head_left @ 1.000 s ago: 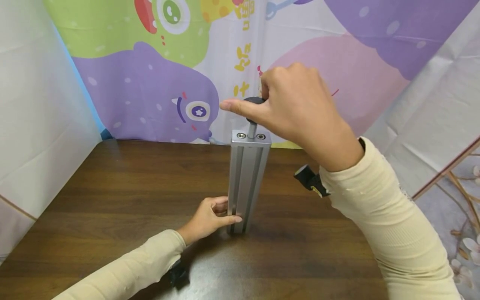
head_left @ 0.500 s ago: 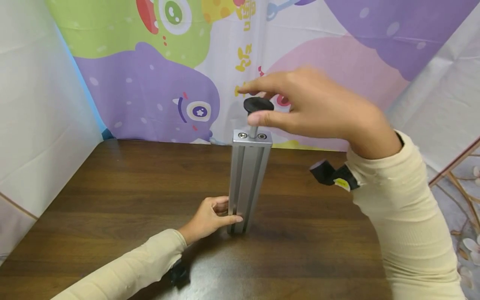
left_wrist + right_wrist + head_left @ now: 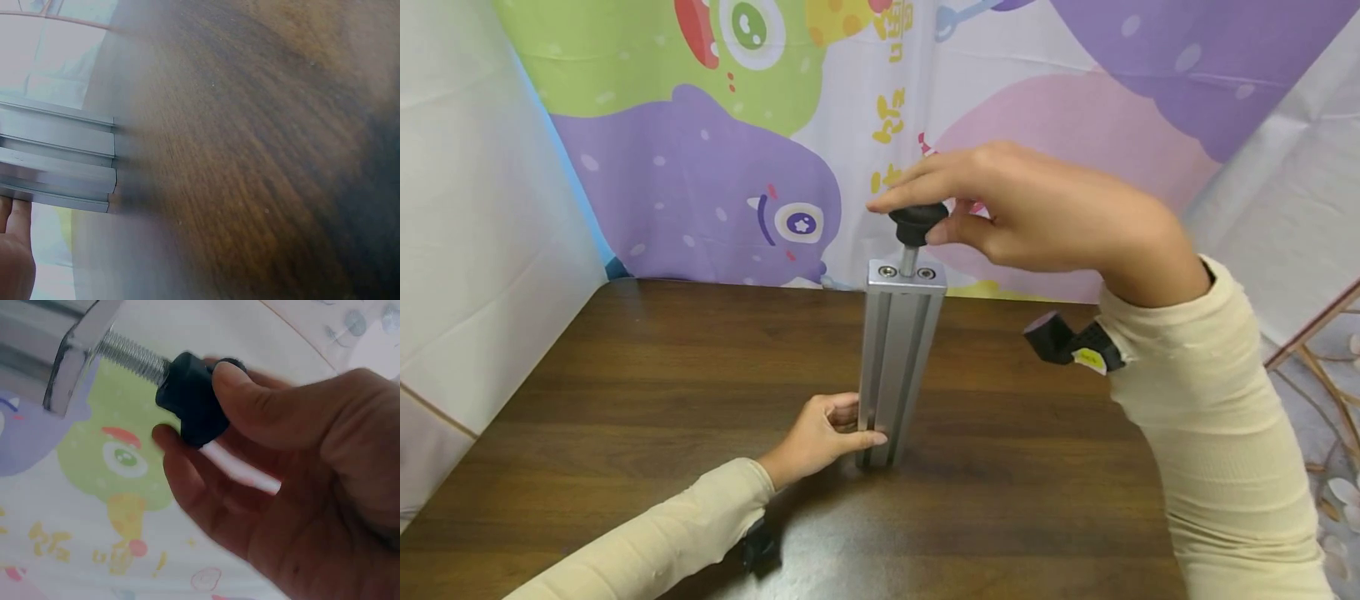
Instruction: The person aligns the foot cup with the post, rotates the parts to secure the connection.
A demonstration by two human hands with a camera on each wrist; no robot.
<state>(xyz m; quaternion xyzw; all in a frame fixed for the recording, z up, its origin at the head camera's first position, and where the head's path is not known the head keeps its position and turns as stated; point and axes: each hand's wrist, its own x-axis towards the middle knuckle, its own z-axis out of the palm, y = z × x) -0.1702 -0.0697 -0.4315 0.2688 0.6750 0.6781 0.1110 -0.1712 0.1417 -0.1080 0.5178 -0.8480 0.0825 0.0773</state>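
An aluminium extrusion (image 3: 897,358) stands upright on the wooden table in the head view. My left hand (image 3: 812,437) grips it near its foot, thumb across the front face, fingers behind. A black knob (image 3: 917,225) on a threaded rod (image 3: 134,356) rises from the extrusion's top end, between two screws. The right hand (image 3: 1033,204) pinches this knob, thumb on the near right side and fingers over the far side. In the right wrist view a length of thread shows between knob and end face. The left wrist view shows the extrusion's lower end and part of the left hand.
The dark wooden table (image 3: 685,358) lies under the extrusion. Behind it hangs a cartoon-printed cloth (image 3: 700,183), with pale cloth walls on both sides. A black wrist camera (image 3: 1071,342) sticks out from the right sleeve.
The right hand let go of the knob, swung back to the right with its fingers spread, and took hold of the knob again. The left hand and extrusion stayed put.
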